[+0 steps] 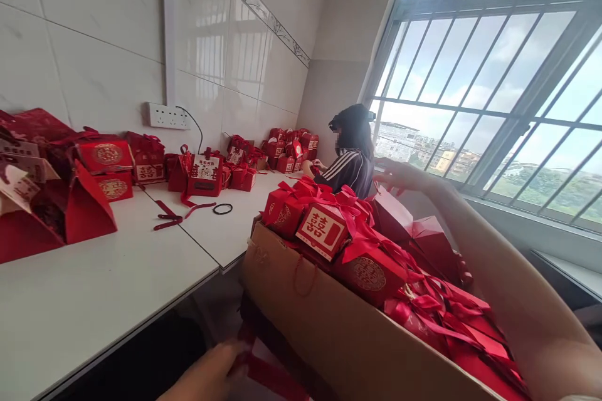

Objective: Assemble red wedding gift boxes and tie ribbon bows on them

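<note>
A cardboard carton (301, 297) heaped with red gift boxes (369, 272) stands tilted before me. The boxes have red ribbon bows, gold round patterns and white labels. My right arm reaches along the carton's right side. Beyond the heap, my right hand (395, 177) has its fingers apart, close to an upright pale-red box flap (390, 207). Low in the view, my left hand (209, 373) is smeared by motion below the carton's near side. Its fingers are close to a dark red strip-like thing (273, 376); whether they grip it is unclear.
A white table (126, 288) runs along the tiled wall. More red boxes (204, 172) stand on it, with red ribbon pieces (167, 216) and a black ring (222, 208). A co-worker (350, 166) sits at the far end, hands near red boxes. A barred window (489, 75) is right.
</note>
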`<action>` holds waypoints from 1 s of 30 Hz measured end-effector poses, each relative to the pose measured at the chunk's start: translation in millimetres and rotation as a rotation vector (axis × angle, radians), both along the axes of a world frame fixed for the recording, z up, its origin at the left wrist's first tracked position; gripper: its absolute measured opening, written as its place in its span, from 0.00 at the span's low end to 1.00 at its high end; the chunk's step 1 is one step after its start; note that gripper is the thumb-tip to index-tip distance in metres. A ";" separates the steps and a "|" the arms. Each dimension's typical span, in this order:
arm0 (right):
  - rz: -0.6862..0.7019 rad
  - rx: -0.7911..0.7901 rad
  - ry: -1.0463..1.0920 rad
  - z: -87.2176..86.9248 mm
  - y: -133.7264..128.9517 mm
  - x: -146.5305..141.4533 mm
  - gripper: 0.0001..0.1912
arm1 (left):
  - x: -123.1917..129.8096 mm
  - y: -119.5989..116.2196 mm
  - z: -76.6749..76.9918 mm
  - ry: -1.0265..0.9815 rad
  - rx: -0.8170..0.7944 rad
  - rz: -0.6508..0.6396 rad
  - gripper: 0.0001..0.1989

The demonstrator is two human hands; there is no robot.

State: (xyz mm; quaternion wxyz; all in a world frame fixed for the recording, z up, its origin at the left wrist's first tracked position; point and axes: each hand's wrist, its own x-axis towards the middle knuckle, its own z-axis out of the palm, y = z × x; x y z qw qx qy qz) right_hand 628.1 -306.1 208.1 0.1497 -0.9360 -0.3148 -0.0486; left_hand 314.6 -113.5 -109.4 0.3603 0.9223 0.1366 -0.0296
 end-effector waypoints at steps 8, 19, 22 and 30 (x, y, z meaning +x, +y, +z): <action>0.491 -0.229 -0.392 35.9 147.4 -84.7 0.18 | -21.8 55.5 116.8 -0.375 0.126 0.131 0.17; 0.909 -0.599 -0.184 -55.2 329.8 -193.4 0.07 | -135.0 180.0 72.5 -0.521 0.330 0.772 0.16; 0.937 -0.589 -0.193 -70.1 367.1 -203.2 0.07 | -142.1 178.8 66.5 -0.601 0.307 0.832 0.16; 0.717 -0.406 -0.198 -99.1 441.9 -170.5 0.06 | -141.0 167.9 57.9 -0.546 0.521 0.471 0.13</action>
